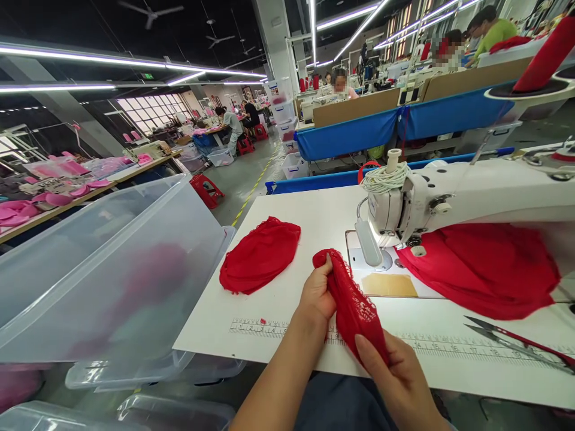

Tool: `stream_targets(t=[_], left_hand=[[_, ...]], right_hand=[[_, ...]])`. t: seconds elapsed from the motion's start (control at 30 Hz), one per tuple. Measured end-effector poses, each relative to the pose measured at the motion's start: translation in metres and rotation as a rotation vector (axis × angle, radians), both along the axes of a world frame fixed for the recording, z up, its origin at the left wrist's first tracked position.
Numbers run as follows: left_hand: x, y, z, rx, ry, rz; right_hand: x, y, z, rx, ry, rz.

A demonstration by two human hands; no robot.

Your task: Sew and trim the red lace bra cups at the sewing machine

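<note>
"Where is the red lace-edged piece (357,305)?"

"Between the two hands, raised over the near part of the bench (314,203). The left hand (317,290) pinches its far end, thumb on top; the right hand (395,374) grips the near end. Both sets of fingers are closed on cloth."

"What might spoil it?"

"Uneven pull, I'd say. The lace runs along the strip between the fingers, and it looks open and stretchy. Tug harder with one hand and that edge could distort, or a fold could get trapped under a thumb."

"Anything near the fingers to worry about?"

"The snips (521,344) lie to the right of the right fingers, their points turned towards them. A careless sweep that way could prick a knuckle or snag the cloth."

"And beyond the fingers?"

"The sewing machine (471,191) stands ahead and to the right. I can't fairly judge whether its needle is up or down; the lamp and machine head hide it. The red pile (485,269) under its arm, right of the fingers, could catch if loose cloth strayed close."

"To their left?"

"The red stack (260,257), lying right by the bench's left edge. A forearm knock could send it over towards the plastic bin (103,269)."
</note>
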State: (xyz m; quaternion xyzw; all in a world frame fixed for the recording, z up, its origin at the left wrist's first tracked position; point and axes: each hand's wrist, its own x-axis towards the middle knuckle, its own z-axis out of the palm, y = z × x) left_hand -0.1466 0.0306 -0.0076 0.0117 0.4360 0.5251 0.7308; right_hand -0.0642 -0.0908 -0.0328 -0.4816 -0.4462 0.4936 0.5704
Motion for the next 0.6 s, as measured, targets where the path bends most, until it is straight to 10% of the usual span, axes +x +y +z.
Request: stream_targets(t=[0.6], left_hand=[[0.003, -0.046, 0.009, 0.371, 0.157, -0.427]], right_hand=[[0.041, 0.022, 0.002, -0.293, 0.394, -0.093]])
